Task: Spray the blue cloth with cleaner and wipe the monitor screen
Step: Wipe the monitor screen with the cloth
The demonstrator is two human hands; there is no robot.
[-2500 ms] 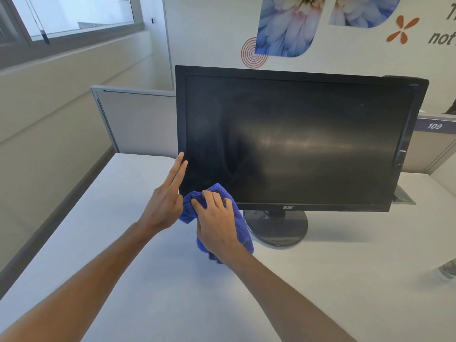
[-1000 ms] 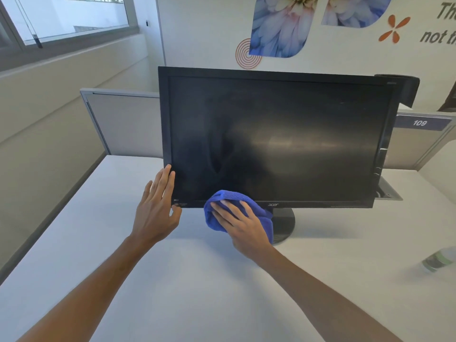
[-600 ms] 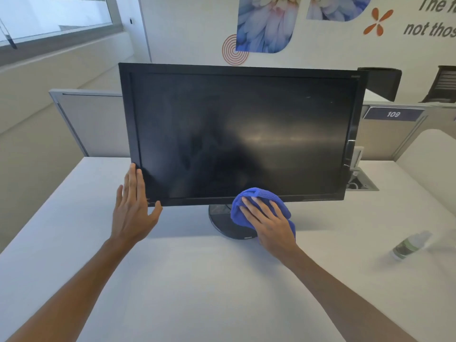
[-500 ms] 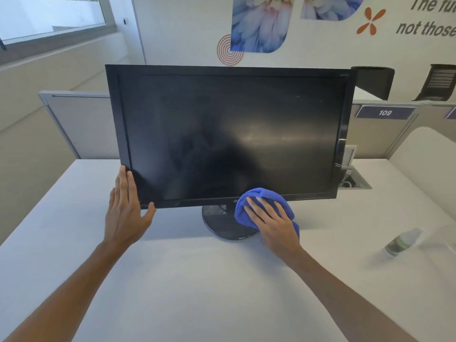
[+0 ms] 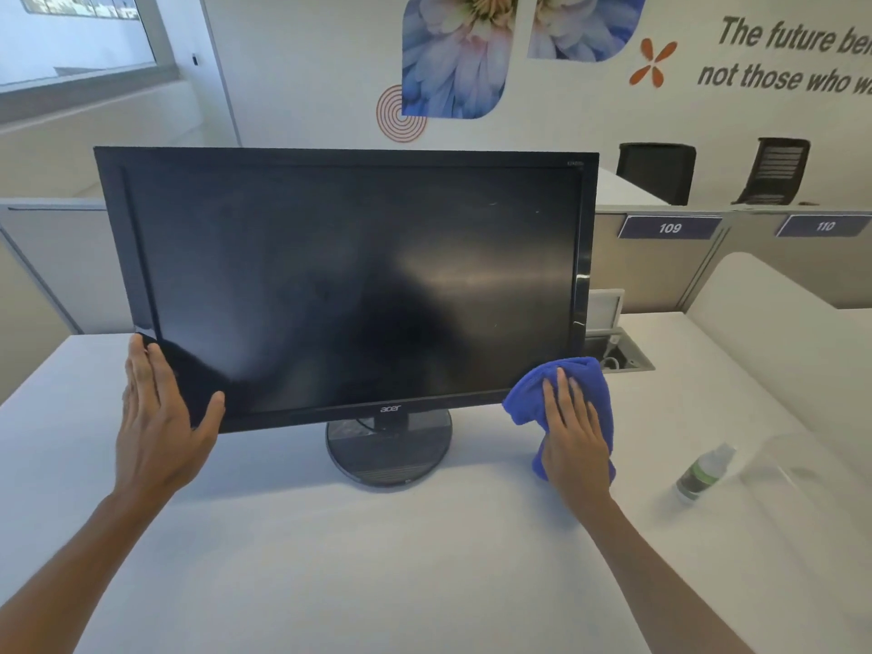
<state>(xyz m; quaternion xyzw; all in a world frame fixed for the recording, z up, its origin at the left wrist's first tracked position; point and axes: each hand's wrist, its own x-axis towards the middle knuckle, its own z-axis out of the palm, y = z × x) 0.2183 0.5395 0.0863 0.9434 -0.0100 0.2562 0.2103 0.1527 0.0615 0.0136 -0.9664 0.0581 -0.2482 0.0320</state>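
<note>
1. From the head view, our right hand [image 5: 573,446] presses the blue cloth [image 5: 561,398] with straight fingers against the lower right corner of the monitor [image 5: 349,285]. The grip here is flat and released rather than clenched, and the cloth bunches out above and to the left of the fingers.
2. Our left hand [image 5: 158,417] rests on the lower left corner of the monitor, fingers extended up the side bezel and the thumb lying across the bottom bezel. This grip is also released, steadying the frame without curling round it.
3. Between our two hands, the monitor's round stand [image 5: 389,448] sits on the white worktop [image 5: 377,559], and the dark screen is switched off.
4. Right of the cloth-bearing grip, well apart from it, the cleaner bottle [image 5: 703,472] lies on the worktop.
5. Beyond the cloth, behind the monitor's right edge, an open cable box [image 5: 618,356] is set into the worktop.
</note>
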